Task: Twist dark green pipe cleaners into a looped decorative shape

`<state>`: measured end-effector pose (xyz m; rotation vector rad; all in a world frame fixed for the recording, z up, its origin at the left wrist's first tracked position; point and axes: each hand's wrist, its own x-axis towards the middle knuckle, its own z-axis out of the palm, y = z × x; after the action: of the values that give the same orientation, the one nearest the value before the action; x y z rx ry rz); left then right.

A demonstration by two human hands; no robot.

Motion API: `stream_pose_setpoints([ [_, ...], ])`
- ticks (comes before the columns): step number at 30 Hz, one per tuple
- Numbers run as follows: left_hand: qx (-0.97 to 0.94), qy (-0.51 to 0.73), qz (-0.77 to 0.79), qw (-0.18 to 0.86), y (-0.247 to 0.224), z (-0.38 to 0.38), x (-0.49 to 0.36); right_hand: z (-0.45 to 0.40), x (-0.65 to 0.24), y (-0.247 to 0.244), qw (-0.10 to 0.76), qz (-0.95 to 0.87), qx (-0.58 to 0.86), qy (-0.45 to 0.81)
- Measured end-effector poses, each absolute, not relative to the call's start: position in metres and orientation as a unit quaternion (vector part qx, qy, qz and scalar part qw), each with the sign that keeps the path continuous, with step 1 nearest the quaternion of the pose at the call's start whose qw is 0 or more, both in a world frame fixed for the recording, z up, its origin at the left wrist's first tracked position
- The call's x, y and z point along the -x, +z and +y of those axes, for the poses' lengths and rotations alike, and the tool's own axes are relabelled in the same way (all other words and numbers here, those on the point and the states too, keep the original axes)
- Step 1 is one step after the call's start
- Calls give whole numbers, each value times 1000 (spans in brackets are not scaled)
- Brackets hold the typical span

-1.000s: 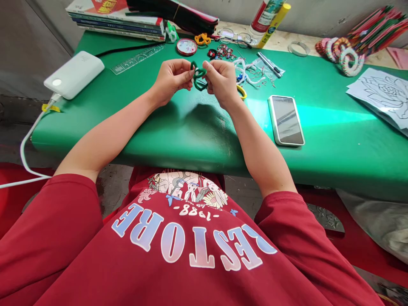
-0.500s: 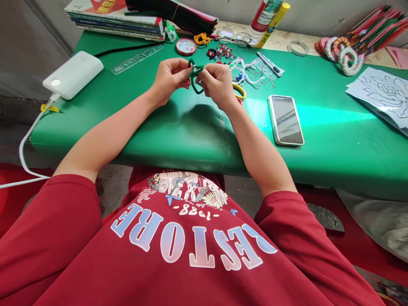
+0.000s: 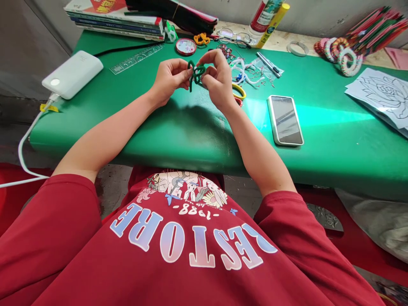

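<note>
A dark green pipe cleaner (image 3: 198, 73), bent into several loops, is held up over the table between my two hands. My left hand (image 3: 170, 80) pinches its left side between thumb and fingertips. On the other side, my right hand (image 3: 219, 78) grips the loops with the thumb and lower fingers, while its index finger arches above them. Just behind my right hand lie white pipe cleaner pieces (image 3: 244, 71) and a pile of small dark red beads or trinkets (image 3: 226, 52). Scissors with yellow and red handles (image 3: 239, 91) rest beside its wrist, partly covered.
A phone (image 3: 286, 120) lies to the right, a white power bank (image 3: 73, 74) with a cable to the left. A clear ruler (image 3: 137, 58), a round tin (image 3: 185, 46), stacked books (image 3: 117, 25), glasses (image 3: 234, 37) and a bottle (image 3: 263, 19) line the back. Paper drawings (image 3: 382, 95) lie far right.
The green pipe cleaner has turned, and its lower hanging loop is now bunched up into smaller loops. My right index finger has lifted and opened away from the thumb. My left hand stays put.
</note>
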<state>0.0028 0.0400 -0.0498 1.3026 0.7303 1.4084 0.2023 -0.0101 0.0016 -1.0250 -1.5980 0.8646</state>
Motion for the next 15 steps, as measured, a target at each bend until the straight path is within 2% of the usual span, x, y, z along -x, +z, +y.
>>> stream_pose_setpoints([
  [2, -547, 591, 299, 511, -51, 42, 0, -2, -205, -4, 528, -655, 416, 346],
  [6, -549, 609, 285, 497, -63, 54, -3, 11, -202, -14, 494, -642, 427, 402],
  [8, -549, 624, 277, 482, -74, 66, -11, 11, -196, -16, 510, -625, 419, 416],
  [12, -560, 651, 260, 442, -91, 82, -21, 0, -190, -14, 534, -623, 411, 397],
  [15, -578, 620, 268, 458, -86, 74, -14, -5, -197, -11, 539, -634, 430, 350],
])
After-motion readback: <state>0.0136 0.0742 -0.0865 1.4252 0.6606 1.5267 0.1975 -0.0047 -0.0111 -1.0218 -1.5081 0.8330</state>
